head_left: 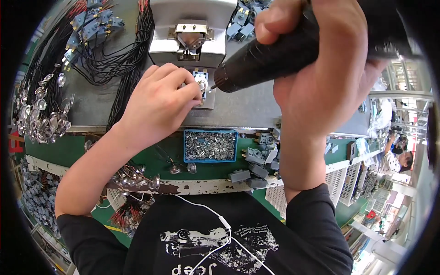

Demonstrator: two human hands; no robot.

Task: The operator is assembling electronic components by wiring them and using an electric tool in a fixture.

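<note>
Grey component with brass terminals [200, 74]: one, on small metal block before silver fixture housing [213, 18]. Left hand [160, 98]: fingers bent, tips at component's left side; pinching or merely steadying, cannot tell. Right hand [327, 85]: wrapped round black power screwdriver [268, 62], bit just beside component's right side. Metal worktop [250, 110]: beneath all. Blue tray [185, 153], nearer body: filled with small metal parts [211, 145]. Grey housings [255, 156]: loose group, right of tray. Black wires [133, 62]: bundled, left. Silver discs [48, 117]: clustered, far left.
</note>
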